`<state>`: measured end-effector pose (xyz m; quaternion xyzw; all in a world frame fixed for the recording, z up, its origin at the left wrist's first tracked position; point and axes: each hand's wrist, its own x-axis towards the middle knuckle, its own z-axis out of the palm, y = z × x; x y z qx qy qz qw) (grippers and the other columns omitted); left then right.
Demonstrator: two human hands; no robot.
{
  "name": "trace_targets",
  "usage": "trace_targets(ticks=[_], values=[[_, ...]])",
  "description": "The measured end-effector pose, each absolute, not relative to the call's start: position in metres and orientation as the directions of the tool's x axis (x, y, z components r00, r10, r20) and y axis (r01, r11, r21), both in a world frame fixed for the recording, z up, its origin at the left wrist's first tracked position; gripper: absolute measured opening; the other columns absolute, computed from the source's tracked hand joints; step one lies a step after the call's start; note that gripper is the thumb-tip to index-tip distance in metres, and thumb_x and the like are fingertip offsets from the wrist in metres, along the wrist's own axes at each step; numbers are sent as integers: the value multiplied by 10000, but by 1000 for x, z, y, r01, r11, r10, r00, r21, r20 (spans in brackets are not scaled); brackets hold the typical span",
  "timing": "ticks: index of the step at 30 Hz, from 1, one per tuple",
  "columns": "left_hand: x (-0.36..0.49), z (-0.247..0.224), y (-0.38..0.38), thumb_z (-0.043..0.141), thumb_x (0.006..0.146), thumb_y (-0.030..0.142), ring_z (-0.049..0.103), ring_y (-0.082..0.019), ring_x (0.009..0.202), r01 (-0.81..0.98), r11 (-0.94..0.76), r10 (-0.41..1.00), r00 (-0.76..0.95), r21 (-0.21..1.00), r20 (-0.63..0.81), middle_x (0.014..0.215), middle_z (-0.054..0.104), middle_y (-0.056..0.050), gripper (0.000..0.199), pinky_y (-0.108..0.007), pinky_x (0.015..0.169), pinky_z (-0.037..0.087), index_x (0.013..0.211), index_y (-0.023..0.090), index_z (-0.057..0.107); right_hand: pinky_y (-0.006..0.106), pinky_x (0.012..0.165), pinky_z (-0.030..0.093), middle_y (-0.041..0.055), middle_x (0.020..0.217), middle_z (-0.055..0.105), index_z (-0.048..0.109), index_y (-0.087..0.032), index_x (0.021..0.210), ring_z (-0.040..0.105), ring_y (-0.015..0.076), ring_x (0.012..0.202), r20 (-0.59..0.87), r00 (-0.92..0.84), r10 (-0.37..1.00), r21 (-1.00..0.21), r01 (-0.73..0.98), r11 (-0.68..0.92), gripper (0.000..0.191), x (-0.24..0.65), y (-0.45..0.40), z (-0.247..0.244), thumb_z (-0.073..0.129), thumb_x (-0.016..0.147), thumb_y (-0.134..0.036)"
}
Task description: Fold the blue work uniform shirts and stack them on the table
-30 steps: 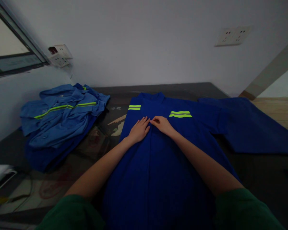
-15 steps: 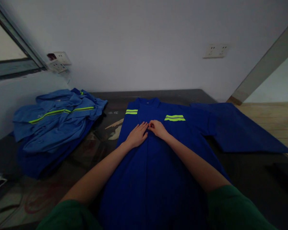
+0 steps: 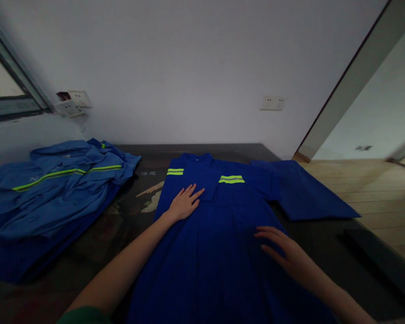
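A dark blue work shirt (image 3: 222, 234) with yellow-green reflective strips on its chest lies spread out, collar toward the wall. My left hand (image 3: 184, 203) rests flat on its front near the middle, fingers spread. Over the right side of the shirt is my right hand (image 3: 283, 249), fingers apart and holding nothing; whether it touches the cloth I cannot tell. One front edge of the shirt lies folded over below the collar. The lower end of the shirt runs out of view.
Lighter blue work clothes (image 3: 70, 184) lie heaped at the left on the dark table (image 3: 145, 155). A flat blue cloth (image 3: 310, 193) lies at the right, partly beside the shirt's sleeve. A black flat object (image 3: 381, 261) is at the right edge. Sockets (image 3: 272, 103) are on the wall.
My right hand has let go of the shirt front near my left hand and moved right and toward me, its fingers opening. My left hand stays on the shirt. The view has shifted right.
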<state>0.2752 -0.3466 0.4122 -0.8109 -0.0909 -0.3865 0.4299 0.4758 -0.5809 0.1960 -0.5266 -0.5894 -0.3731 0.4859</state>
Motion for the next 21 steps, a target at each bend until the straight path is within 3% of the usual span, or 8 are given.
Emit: trace_targets(ticks=[4,9,16,21], values=[[274,419,-346,306,973,399,213,-225,1436,484,-622,-177,680,-616,712,1566,228,-47,509,-468,1140,227,1479,367,252,508,1123,305,67,1510,356,498,-299,1369,319,266,1391,939,62,339,-58,998,-21,489,488,-568,162,531,888,-381],[273,429,-344,307,972,389,222,-232,1434,504,-633,-158,659,-588,735,1564,235,-43,502,-473,1136,228,1472,359,277,520,1147,224,60,1539,285,423,-294,1422,210,250,1426,942,5,336,30,995,-98,529,496,-554,184,508,904,-366],[272,431,-341,291,976,380,219,-230,1435,521,-625,-137,660,-581,739,1566,236,-65,510,-463,1143,210,1482,327,265,510,1146,246,64,1521,334,482,-259,1385,241,247,1421,942,-18,335,39,998,-54,482,498,-561,184,477,910,-343],[276,430,-366,358,954,415,136,-312,1448,535,-652,-156,599,-537,786,1589,142,-82,557,-609,1106,177,1490,338,230,461,1054,426,89,1349,546,639,-276,1197,499,264,1265,984,138,110,-138,990,-9,366,504,-586,129,489,876,-372]])
